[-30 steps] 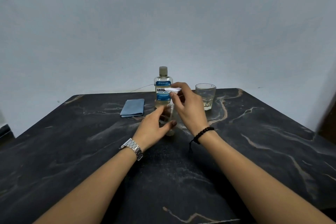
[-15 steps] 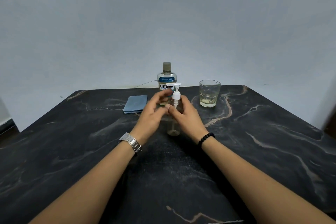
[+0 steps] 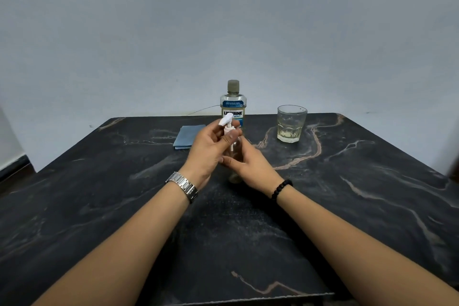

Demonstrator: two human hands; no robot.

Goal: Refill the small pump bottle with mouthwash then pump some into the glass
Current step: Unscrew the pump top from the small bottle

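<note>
A small clear pump bottle [image 3: 235,176] stands upright at the middle of the dark marble table [image 3: 347,194]. My left hand [image 3: 210,150] pinches its white pump head [image 3: 227,123] between thumb and fingers and has it tilted to the left. My right hand [image 3: 248,166] curls round the bottle's body and hides most of it. Behind them stands the capped mouthwash bottle [image 3: 233,100] with pale liquid. A glass tumbler [image 3: 291,123] with a little pale liquid at its bottom stands to the right.
A folded blue cloth [image 3: 187,136] lies left of the mouthwash bottle near the table's far edge. A thin wire [image 3: 203,109] runs along the wall behind the table. A grey wall closes the far side.
The left hand has shifted up from the bottle's side to the pump head, which now tilts left. The right hand has slid down round the body.
</note>
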